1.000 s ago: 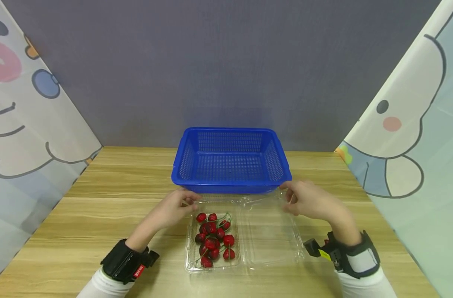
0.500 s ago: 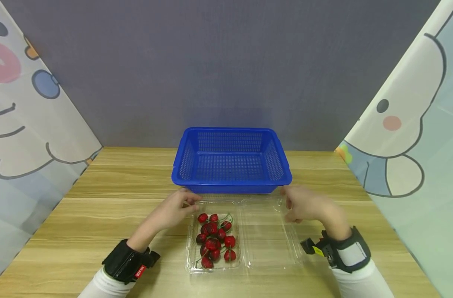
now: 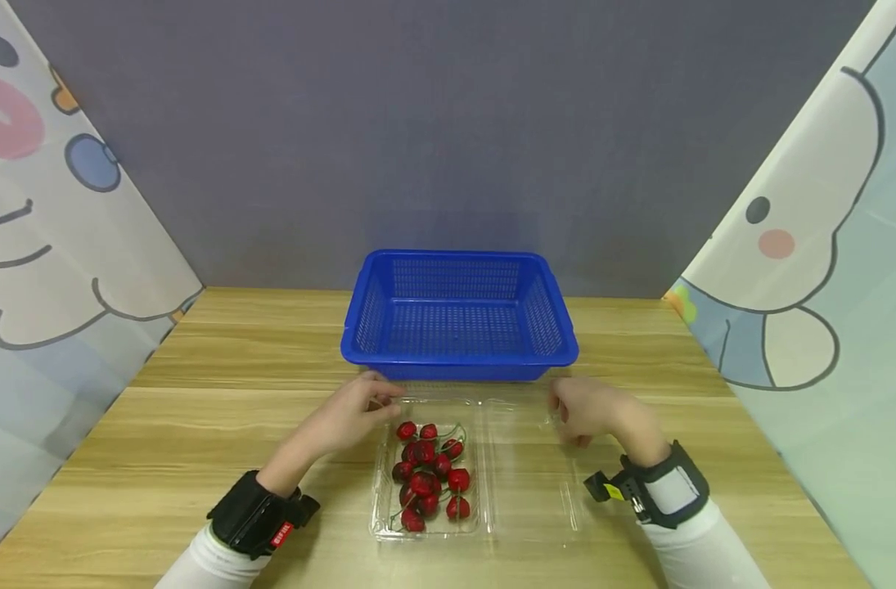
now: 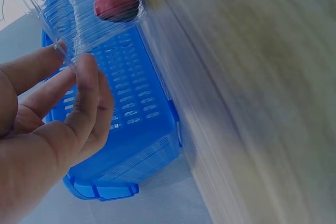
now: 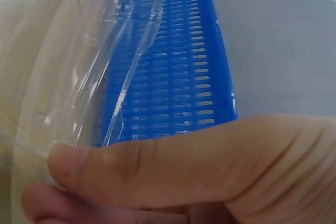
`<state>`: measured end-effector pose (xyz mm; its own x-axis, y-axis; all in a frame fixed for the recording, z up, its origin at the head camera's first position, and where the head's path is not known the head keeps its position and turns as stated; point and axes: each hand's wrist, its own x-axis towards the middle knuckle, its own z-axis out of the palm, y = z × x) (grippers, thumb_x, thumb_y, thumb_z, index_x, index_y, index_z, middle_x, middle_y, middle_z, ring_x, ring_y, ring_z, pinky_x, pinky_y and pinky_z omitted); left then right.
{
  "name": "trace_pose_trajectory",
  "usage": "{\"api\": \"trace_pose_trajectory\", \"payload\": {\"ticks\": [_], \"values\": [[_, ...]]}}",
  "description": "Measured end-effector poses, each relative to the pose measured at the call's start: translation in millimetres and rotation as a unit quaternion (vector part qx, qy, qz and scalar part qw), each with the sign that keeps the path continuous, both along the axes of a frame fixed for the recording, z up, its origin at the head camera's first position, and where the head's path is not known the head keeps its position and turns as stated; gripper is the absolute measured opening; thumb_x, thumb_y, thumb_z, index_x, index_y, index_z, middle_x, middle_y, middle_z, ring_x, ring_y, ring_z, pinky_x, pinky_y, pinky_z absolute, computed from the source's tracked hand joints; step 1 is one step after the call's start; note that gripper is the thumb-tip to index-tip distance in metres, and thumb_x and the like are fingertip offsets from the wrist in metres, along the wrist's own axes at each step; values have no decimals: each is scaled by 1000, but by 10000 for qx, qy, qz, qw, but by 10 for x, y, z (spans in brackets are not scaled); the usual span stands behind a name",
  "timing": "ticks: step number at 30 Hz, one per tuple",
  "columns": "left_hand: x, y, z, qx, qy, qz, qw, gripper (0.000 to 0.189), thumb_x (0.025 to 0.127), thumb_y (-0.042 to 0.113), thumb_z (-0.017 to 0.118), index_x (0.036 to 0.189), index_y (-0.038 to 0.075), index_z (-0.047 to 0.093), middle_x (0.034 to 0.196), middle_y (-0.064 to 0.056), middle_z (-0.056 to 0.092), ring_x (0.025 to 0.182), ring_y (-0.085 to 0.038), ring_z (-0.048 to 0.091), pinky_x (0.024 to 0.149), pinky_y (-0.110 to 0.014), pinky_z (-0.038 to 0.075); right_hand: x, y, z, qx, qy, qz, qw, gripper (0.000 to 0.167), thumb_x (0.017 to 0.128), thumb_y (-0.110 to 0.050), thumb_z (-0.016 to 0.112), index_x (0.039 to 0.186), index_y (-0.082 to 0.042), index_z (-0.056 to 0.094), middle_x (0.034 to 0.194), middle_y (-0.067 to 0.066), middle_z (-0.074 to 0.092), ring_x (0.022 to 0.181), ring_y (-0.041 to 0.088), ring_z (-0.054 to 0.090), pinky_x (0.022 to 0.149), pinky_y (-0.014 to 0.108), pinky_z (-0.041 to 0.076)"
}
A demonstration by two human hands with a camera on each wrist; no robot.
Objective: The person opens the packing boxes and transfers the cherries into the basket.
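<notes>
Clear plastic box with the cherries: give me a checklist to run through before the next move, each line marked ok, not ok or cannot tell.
1. Left hand steadying the tray: ok, it pinches the rim at the far left corner.
2. Lid off the cherries: ok, it is opened out to the right of the tray.
3. Cherries contained: ok, all that show lie inside the tray.
4. A hand free to pick: not ok, the right hand pinches the lid's edge.
5. Lid flat on the table: cannot tell, the plastic is too transparent.
6. Blue basket upright: ok, it stands behind the box.
</notes>
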<state>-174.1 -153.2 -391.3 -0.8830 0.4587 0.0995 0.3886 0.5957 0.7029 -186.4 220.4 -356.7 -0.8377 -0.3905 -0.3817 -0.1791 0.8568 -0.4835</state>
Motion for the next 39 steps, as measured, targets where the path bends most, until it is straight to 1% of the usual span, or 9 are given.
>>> {"api": "trace_pose_trajectory", "payload": {"ticks": [5,10,14,18,24,27,31,34,39], "values": [[-2,10,-8,36,-25,-45,10000,31,96,8,70,124,-5,70,101,-5,59,94,-19,59,77,-31,54,-54,-4,-71,105,32,60,9999,38,68,11,74,99,-3,57,78,6,56,59,19,63,57,32,54],[-20,14,-13,16,-37,-156,9999,32,96,8,70,124,-7,69,100,-4,59,94,-19,59,78,-30,55,-88,6,-126,-127,-86,58,9999,36,71,12,75,98,-2,56,79,7,56,60,20,63,56,33,56],[-18,20,-10,-30,-37,-163,9999,32,97,9,70,125,-7,68,100,-3,59,94,-19,60,77,-30,55,-110,15,-140,58,200,304,9993,35,71,7,78,100,-2,60,79,4,59,67,17,59,61,33,53],[-3,22,-11,16,-12,-131,9999,33,97,10,69,126,-6,68,103,-6,60,95,-21,62,77,-30,55,-120,10,-106,337,594,597,9959,36,71,1,80,104,-1,64,82,2,60,76,18,54,66,34,49],[3,19,-23,18,29,-91,10000,34,98,11,69,128,-3,67,110,-10,62,100,-24,63,82,-35,55,-87,-9,-44,350,721,687,9944,41,76,-4,79,113,3,63,79,0,57,73,17,52,65,33,47],[0,16,-30,51,-10,-82,10000,35,98,11,69,131,-1,66,114,-11,61,102,-25,61,84,-37,54,-75,-19,-28,283,905,708,9930,36,78,-3,75,111,3,64,78,0,55,73,17,51,65,34,46],[-2,12,-37,61,-10,-92,9999,39,99,15,70,135,2,64,117,-12,61,105,-26,58,84,-40,53,-65,-43,-2,184,1519,978,9834,20,82,-4,73,100,-1,65,77,-1,55,72,15,51,66,34,47],[-1,11,-41,63,30,-133,9999,40,99,17,70,136,4,63,119,-13,60,107,-28,58,86,-42,53,-44,-78,26,99,1853,1257,9746,10,86,-6,73,88,-7,64,73,-5,52,67,11,48,62,30,46],[5,17,-38,170,101,-211,9996,40,99,15,69,137,3,62,122,-14,60,108,-32,59,89,-46,54,4,-199,45,-300,2323,1932,9528,23,91,-3,69,76,-16,58,69,-12,46,63,3,43,56,24,41]]}}
